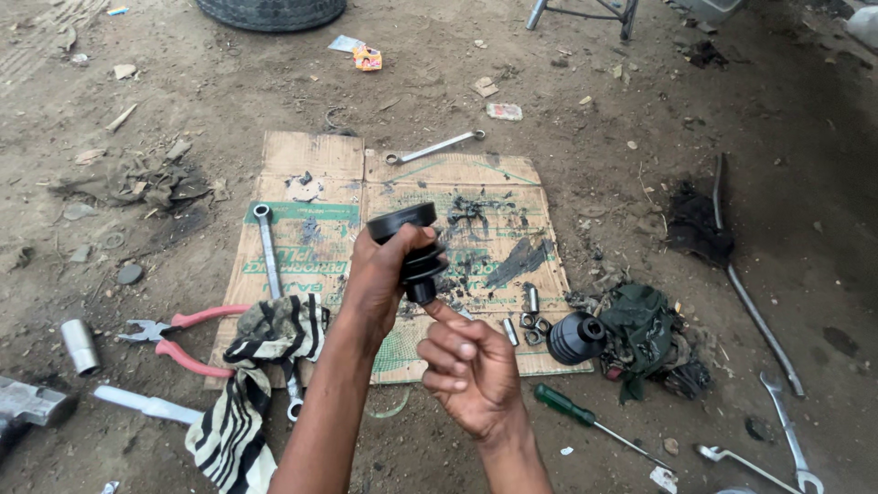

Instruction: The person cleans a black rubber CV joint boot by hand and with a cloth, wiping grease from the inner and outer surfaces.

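My left hand [384, 274] grips a black ribbed rubber boot [410, 240], wide end up, held above a flattened cardboard sheet [494, 197]. My right hand [468, 366] is below it, index finger pointing up and touching the boot's narrow lower end, other fingers curled. A second black rubber boot [576, 337] lies on its side at the cardboard's right edge, beside several small metal nuts and sleeves [530, 316].
A combination wrench [267, 247] and striped rag [247, 384] lie on the left of the cardboard, red-handled pliers [183, 338] beside them. Green screwdriver [585, 421], green greasy cloth [645, 334], wrenches [786, 430], long bar [741, 274], another wrench [434, 146] and a tyre [270, 11] surround it on dirt ground.
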